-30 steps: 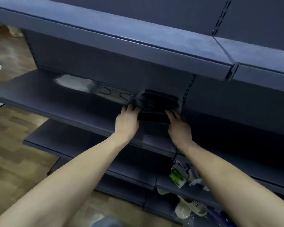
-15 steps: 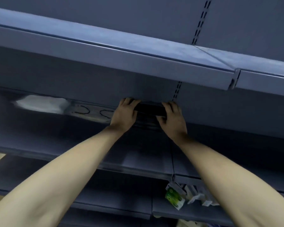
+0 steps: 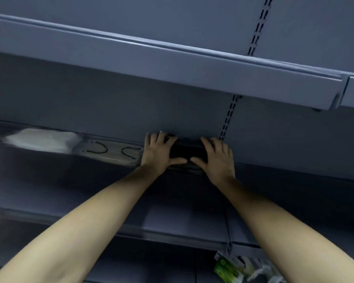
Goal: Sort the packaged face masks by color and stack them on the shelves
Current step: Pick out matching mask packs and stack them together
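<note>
On the middle shelf (image 3: 49,176), at the back against the wall, three groups of packaged masks lie in one row. At the far left is a white pack (image 3: 41,139), blurred, so its details cannot be read. Just beside it, to the right, lies a clear pack (image 3: 110,151) in which two black curved ear loops show through the plastic. Next comes the left hand (image 3: 158,153), which lies flat with straight fingers on the left end of the black stack (image 3: 185,153), the thumb pointing to the right along its front. The black stack is dark and shiny, with a few thin layers visible at its front edge; how many packs it has I cannot tell. The right hand (image 3: 216,158) presses on the right end in the same way, fingers straight, thumb pointing left, and the two thumbs almost meet. Above all this one upper shelf (image 3: 172,66) crosses the view. At the bottom right, on a lower shelf, stands one green and white box (image 3: 226,270) beside some pale packages.
</note>
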A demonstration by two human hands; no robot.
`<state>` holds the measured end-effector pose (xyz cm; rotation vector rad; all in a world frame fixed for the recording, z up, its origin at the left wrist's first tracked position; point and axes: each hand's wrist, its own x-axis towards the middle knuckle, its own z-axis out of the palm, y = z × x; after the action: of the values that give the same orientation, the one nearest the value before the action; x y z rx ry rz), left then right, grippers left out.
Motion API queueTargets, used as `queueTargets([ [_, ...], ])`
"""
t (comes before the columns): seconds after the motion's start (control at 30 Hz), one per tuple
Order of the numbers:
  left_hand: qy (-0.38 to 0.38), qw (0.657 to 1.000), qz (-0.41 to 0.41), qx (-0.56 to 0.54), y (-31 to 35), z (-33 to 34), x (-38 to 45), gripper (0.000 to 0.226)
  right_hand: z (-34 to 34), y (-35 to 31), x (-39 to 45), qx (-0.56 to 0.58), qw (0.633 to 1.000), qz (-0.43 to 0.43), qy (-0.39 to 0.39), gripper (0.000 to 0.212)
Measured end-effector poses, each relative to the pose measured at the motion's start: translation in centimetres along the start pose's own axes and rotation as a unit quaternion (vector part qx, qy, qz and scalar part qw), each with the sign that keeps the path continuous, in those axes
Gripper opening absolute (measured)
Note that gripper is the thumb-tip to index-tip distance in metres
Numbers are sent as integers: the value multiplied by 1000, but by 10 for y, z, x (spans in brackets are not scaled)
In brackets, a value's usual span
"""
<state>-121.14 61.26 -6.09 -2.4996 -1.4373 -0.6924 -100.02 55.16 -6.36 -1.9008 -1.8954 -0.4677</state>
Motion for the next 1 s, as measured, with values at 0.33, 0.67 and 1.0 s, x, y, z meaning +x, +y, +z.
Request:
queueTargets([
  [0.33, -159, 987, 17, 35, 0, -13, 16, 116, -17, -1, 9, 8, 991, -25, -128, 94],
  [0.67, 60, 994, 36, 82, 9, 3, 2, 69, -11, -11, 10, 19, 999, -17, -46, 74],
  [1.0, -5, 996, 31, 78, 26, 3, -17, 61, -2, -17, 3, -57, 989, -84, -106, 70],
])
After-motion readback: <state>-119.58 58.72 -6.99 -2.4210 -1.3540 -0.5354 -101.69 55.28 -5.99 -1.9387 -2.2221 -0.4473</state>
